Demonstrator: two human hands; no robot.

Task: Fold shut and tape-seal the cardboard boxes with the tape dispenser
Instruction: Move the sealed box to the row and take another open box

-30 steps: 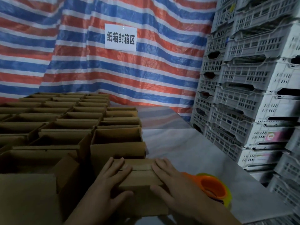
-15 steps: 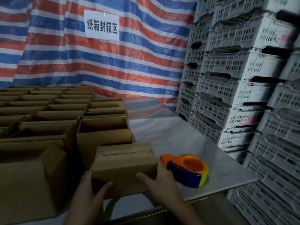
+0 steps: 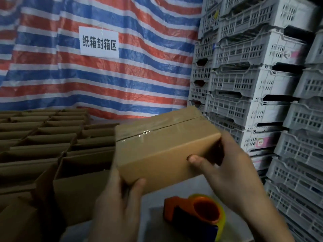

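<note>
A small closed cardboard box point(image 3: 162, 145) is lifted off the table and tilted, its top seam covered with shiny clear tape. My left hand point(image 3: 117, 205) grips its near left corner, thumb on the front face. My right hand point(image 3: 225, 170) grips its right end, thumb on the front face and fingers behind. The orange, blue and yellow tape dispenser point(image 3: 197, 215) lies on the table just below the box, between my wrists, touched by neither hand.
Several rows of open cardboard boxes point(image 3: 52, 137) fill the table's left side. White plastic crates point(image 3: 253, 84) are stacked high on the right. A striped tarp point(image 3: 122, 75) with a white sign point(image 3: 98, 42) hangs behind. Pale table surface point(image 3: 153, 201) shows near the dispenser.
Both hands moved from pressing the box top to gripping its ends, and the box has risen off the table and tilted toward the right.
</note>
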